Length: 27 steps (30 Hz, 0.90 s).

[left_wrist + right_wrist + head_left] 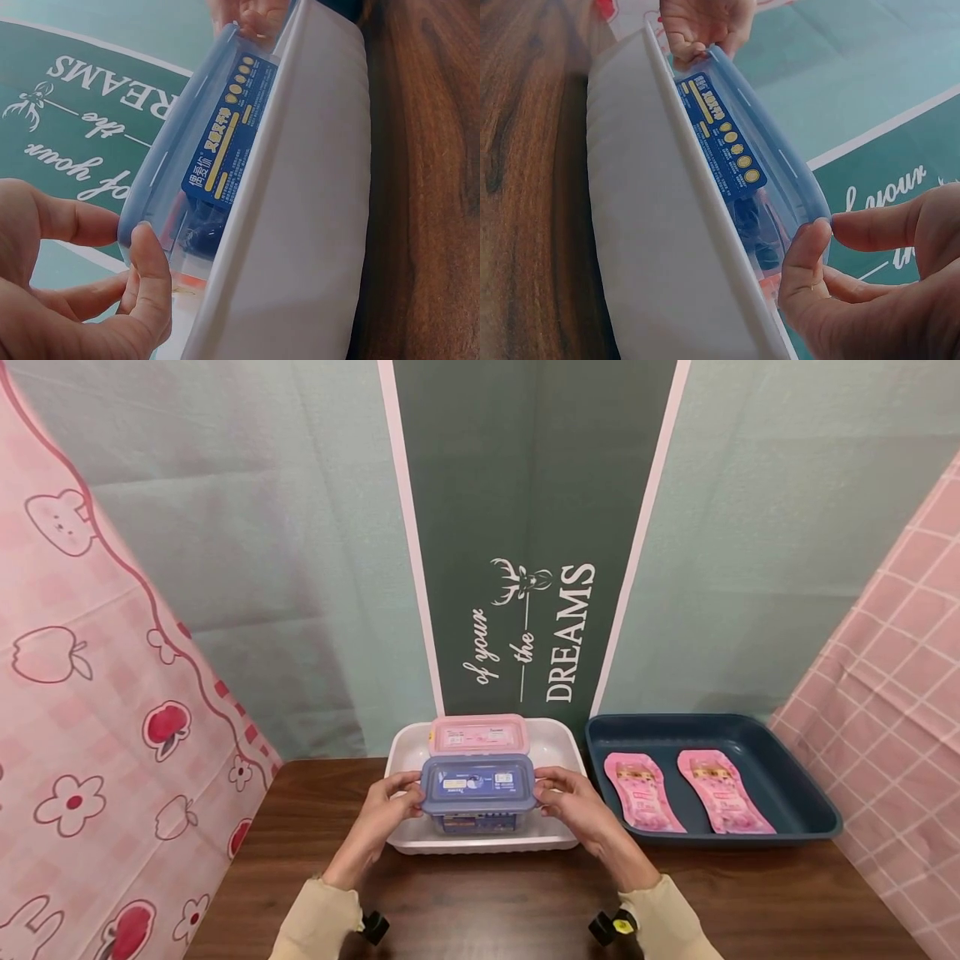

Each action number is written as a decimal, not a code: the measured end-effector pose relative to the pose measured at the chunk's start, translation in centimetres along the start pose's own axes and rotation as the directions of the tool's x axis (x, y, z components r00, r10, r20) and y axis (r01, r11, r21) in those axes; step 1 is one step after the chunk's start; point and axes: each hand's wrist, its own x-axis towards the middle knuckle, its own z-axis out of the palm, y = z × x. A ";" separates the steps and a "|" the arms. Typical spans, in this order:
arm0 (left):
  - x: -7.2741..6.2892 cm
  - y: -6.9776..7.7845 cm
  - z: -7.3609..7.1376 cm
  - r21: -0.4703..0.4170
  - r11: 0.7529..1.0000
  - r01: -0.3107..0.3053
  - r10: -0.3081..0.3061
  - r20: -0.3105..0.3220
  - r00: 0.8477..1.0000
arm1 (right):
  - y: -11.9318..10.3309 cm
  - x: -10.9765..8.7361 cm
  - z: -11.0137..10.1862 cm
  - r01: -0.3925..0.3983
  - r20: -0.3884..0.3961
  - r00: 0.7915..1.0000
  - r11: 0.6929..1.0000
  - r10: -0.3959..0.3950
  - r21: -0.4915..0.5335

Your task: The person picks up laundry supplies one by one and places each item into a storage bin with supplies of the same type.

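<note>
A clear box with a blue lid (477,783) is in the white tray (408,838), in front of a box with a pink lid (478,735). My left hand (390,806) pinches the left end of the blue lid between thumb and fingers. At the opposite end, my right hand (573,802) pinches the lid's rim the same way. Both wrist views show a dark blue label (229,127) with yellow print on the box's near side. The box's lower part is hidden behind the tray wall (660,195), so I cannot tell whether it touches the tray floor.
Right of the white tray stands a dark blue tray (813,814). It holds two pink pouches, one on the left (643,793) and one nearer the middle (723,792). The brown wooden table (480,893) extends in front, and a green printed curtain (525,527) hangs behind.
</note>
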 end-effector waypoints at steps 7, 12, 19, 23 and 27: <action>-0.2 -0.1 0.1 -0.003 1.000 -0.009 0.009 0.003 1.000 | 0.5 0.2 -0.1 -0.020 -0.007 1.000 1.000 0.020 -0.006; 0.0 -0.3 0.1 0.002 1.000 -0.008 0.008 0.000 1.000 | 0.7 0.3 -0.1 -0.018 -0.010 1.000 1.000 0.018 -0.003; 0.1 -0.4 0.2 0.009 1.000 -0.006 0.006 -0.003 1.000 | 0.6 0.1 -0.1 -0.009 0.005 1.000 1.000 0.009 -0.010; 0.0 -0.5 0.3 0.020 1.000 0.000 0.000 -0.005 1.000 | 0.9 0.1 -0.1 -0.008 0.001 1.000 1.000 0.008 -0.013; -0.1 -0.6 0.4 0.026 1.000 -0.002 0.002 -0.003 1.000 | 1.1 0.1 -0.1 -0.004 -0.001 1.000 1.000 0.004 -0.012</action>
